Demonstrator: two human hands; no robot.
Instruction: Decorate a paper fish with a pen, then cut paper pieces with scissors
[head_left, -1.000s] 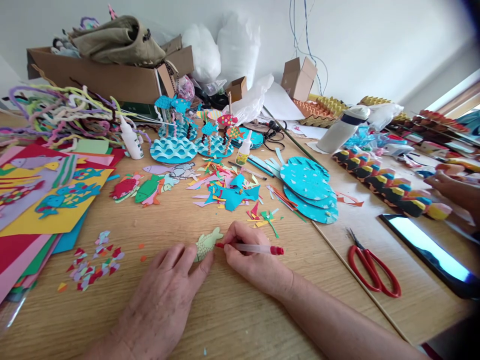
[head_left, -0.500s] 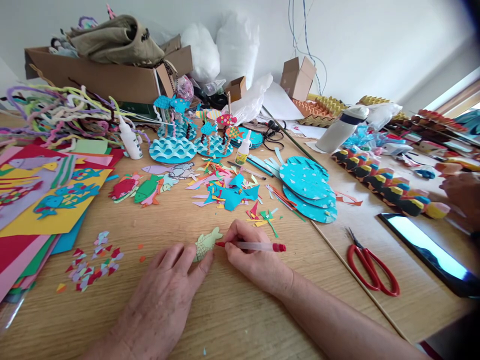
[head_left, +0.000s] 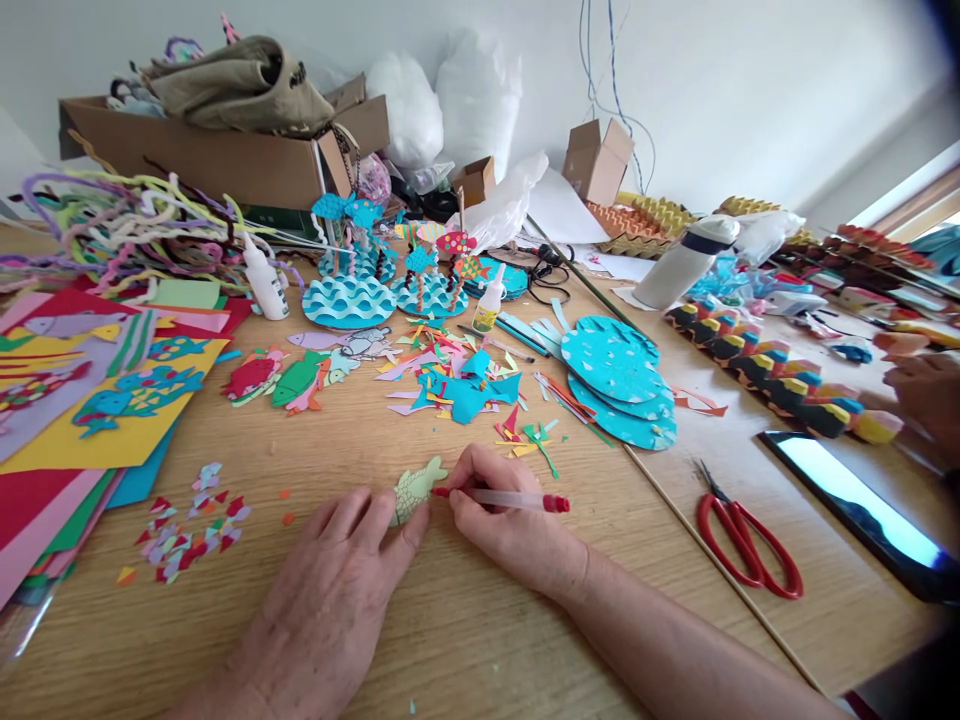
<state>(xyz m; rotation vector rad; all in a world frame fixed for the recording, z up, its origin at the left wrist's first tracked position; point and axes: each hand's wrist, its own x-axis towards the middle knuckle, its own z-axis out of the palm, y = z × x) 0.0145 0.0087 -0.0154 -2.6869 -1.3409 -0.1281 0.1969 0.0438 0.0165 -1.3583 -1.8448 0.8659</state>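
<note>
A pale green paper fish (head_left: 415, 487) with drawn scales lies flat on the wooden table. My left hand (head_left: 330, 570) holds it down, thumb and forefinger at its lower left end and covering part of it. Between the fingers of my right hand (head_left: 502, 520) is a red felt-tip pen (head_left: 517, 499), its barrel translucent and its red end pointing right. The pen's tip meets the fish near the tail, or hovers just over it; I cannot tell which. Left of my left hand lie small coloured paper snippets (head_left: 191, 530).
Red-handled scissors (head_left: 746, 545), a thin stick (head_left: 697, 535) and a tablet-like screen (head_left: 862, 510) lie at right. Turquoise discs (head_left: 615, 360), paper scraps (head_left: 465, 385) and glue bottles (head_left: 264, 280) sit farther back. Coloured sheets (head_left: 180, 400) cover the left. Another person's hand (head_left: 926, 395) shows at far right.
The whole view has shifted very slightly. The pen sits at nearly the same spot by the fish's tail, and both my hands keep their places.
</note>
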